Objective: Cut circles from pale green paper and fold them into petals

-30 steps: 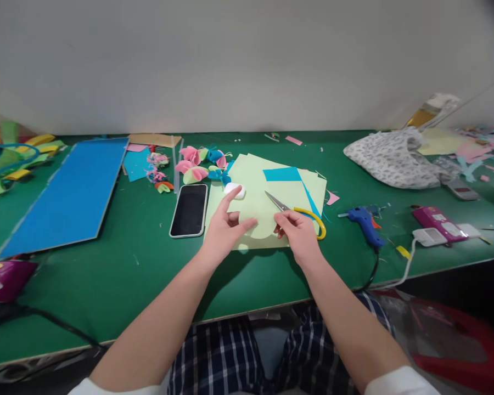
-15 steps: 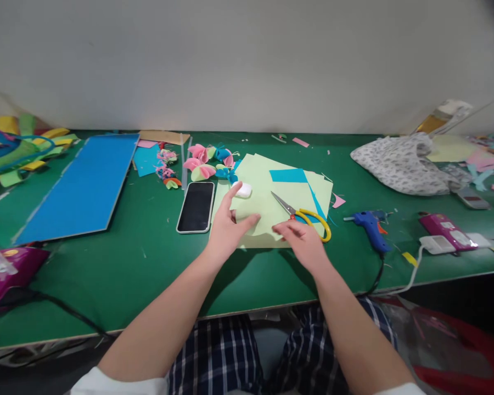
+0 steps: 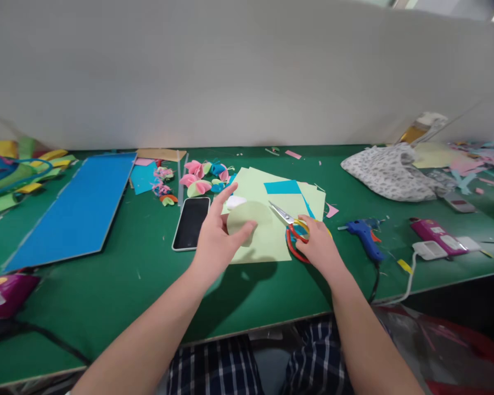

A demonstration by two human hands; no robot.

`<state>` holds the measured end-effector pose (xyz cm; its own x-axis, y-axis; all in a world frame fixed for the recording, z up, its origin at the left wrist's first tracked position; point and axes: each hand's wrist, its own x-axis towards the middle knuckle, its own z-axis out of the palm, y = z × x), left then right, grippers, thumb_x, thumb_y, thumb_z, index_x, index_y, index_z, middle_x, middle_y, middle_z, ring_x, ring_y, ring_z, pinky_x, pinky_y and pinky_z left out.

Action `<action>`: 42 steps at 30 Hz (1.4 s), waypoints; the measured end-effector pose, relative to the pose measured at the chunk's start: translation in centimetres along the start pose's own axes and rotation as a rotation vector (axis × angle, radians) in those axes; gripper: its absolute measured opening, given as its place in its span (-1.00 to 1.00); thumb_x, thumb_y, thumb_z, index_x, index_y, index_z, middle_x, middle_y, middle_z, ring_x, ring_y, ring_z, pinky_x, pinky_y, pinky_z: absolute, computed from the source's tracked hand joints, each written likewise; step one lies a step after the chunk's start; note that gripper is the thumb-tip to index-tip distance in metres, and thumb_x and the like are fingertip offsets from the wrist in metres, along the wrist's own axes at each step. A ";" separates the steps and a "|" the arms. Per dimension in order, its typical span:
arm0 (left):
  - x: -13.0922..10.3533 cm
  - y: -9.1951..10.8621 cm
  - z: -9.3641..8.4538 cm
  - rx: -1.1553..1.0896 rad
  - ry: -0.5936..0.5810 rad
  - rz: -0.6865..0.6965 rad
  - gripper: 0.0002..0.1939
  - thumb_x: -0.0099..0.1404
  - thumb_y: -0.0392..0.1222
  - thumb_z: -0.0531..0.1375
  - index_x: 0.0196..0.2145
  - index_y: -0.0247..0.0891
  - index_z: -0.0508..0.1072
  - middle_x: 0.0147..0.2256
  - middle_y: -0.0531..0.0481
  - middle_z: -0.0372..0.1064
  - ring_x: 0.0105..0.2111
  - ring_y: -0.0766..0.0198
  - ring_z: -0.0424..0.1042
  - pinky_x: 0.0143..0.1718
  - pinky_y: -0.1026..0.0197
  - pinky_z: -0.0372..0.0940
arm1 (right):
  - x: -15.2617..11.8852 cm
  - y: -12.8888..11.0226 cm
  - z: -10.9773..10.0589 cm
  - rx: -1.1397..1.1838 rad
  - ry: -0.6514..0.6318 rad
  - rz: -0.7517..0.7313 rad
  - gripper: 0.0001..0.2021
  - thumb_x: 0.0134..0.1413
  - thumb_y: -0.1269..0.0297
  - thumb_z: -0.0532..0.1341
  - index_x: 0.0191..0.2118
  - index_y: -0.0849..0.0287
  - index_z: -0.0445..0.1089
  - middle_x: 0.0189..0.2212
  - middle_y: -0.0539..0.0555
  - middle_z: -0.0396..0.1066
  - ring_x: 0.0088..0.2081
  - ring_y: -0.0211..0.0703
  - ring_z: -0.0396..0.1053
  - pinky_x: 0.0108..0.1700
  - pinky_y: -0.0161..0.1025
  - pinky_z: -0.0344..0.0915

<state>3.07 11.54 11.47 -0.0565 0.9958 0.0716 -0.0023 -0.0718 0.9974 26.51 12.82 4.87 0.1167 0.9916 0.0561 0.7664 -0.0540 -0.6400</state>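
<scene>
A round piece of pale green paper [image 3: 260,215] is pinched by my left hand [image 3: 214,237], its thumb across the front and its index finger raised. My right hand [image 3: 319,241] grips the scissors [image 3: 282,212] by their red and yellow handles. Their blades point up and left over the pale green sheets [image 3: 271,253] spread on the table. Across those sheets lies a blue paper strip [image 3: 282,187]. Partly behind my left fingers is a small white case [image 3: 235,202]. A phone [image 3: 191,224] lies just left of that hand.
Pink, blue and green paper flowers [image 3: 197,178] sit behind the phone. A large blue board [image 3: 74,206] lies left on the green table [image 3: 148,307]. To the right are a blue glue gun [image 3: 364,237], a patterned cloth [image 3: 391,173] and a magenta power strip [image 3: 438,236].
My right hand has left the paper's edge and taken hold of the scissors' handles. The paper in my left hand now shows its round face. The view has tilted slightly upward.
</scene>
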 end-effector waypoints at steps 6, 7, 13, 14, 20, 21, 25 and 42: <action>1.4 3.7 1.0 0.070 -0.063 0.175 -0.26 0.11 -0.24 0.40 0.21 -0.03 0.25 -0.35 0.08 0.51 -0.42 0.27 0.54 -0.45 0.32 0.47 | -2.5 -1.8 -1.0 0.850 0.016 -0.047 -0.20 -0.09 -0.16 0.38 0.27 -0.14 0.13 -0.14 0.05 0.31 -0.42 -0.21 0.31 -0.36 -0.20 0.40; 1.4 3.8 1.3 0.077 -0.057 0.194 -0.32 0.12 -0.24 0.39 0.16 -0.04 0.28 -0.35 0.08 0.50 -0.42 0.28 0.54 -0.48 0.33 0.47 | -3.1 -2.3 -0.8 0.980 0.013 -0.129 -0.13 -0.19 -0.33 0.35 0.26 -0.19 0.14 -0.14 0.04 0.31 -0.47 -0.24 0.24 -0.44 -0.22 0.34; 0.8 2.7 2.8 0.174 -0.046 0.279 -0.94 0.24 -0.24 0.28 -0.29 -0.16 0.51 -0.40 0.11 0.49 -0.59 0.38 0.44 -0.59 0.33 0.40 | -5.9 -4.8 0.4 1.139 -0.043 -0.203 -0.08 -0.21 -0.46 0.24 0.28 -0.16 0.17 -0.10 0.10 0.33 -0.39 -0.15 0.26 -0.34 -0.16 0.38; 0.7 2.5 2.9 0.220 -0.034 0.297 -0.95 0.25 -0.24 0.27 -0.32 -0.15 0.56 -0.40 0.10 0.52 -0.59 0.38 0.44 -0.56 0.32 0.40 | -6.1 -4.9 0.4 1.096 -0.064 -0.189 -0.07 -0.24 -0.45 0.27 0.27 -0.15 0.18 -0.10 0.11 0.34 -0.36 -0.13 0.28 -0.31 -0.15 0.39; 0.5 2.5 2.9 0.370 0.083 0.383 -0.89 0.19 -0.20 0.36 -0.31 -0.01 0.67 -0.36 0.12 0.61 -0.38 0.26 0.55 -0.36 0.27 0.45 | -6.4 -4.7 0.2 0.917 -0.211 -0.145 -0.04 -0.32 -0.49 0.26 0.23 -0.16 0.16 0.02 0.12 0.31 -0.25 -0.07 0.32 -0.17 -0.08 0.40; 0.4 2.5 3.0 0.351 0.093 0.366 -0.89 0.17 -0.21 0.37 -0.32 -0.02 0.67 -0.37 0.12 0.62 -0.39 0.26 0.55 -0.38 0.28 0.45 | -6.5 -4.6 0.2 0.899 -0.241 -0.130 -0.03 -0.31 -0.49 0.24 0.25 -0.16 0.14 0.05 0.13 0.29 -0.23 -0.05 0.32 -0.14 -0.05 0.39; 0.1 2.6 3.1 0.284 0.141 0.313 -0.90 0.16 -0.20 0.39 -0.32 -0.06 0.67 -0.36 0.10 0.62 -0.39 0.22 0.58 -0.38 0.25 0.49 | -6.8 -4.5 0.3 0.893 -0.292 -0.143 0.00 -0.29 -0.48 0.24 0.30 -0.19 0.06 0.15 0.14 0.23 -0.11 0.02 0.31 -0.06 -0.01 0.36; -0.3 2.9 3.3 0.241 0.174 0.296 -0.87 0.16 -0.18 0.38 -0.28 -0.06 0.66 -0.34 0.09 0.62 -0.35 0.22 0.58 -0.37 0.25 0.50 | -7.4 -4.8 0.8 0.858 -0.283 -0.122 0.05 -0.39 -0.57 0.18 0.25 -0.09 0.17 0.05 0.16 0.33 -0.08 0.10 0.34 -0.10 -0.05 0.36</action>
<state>6.36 11.17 14.35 -0.1874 0.9085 0.3736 0.2714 -0.3176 0.9085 21.46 5.79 6.95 -0.1809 0.9826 0.0430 0.0169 0.0469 -0.9988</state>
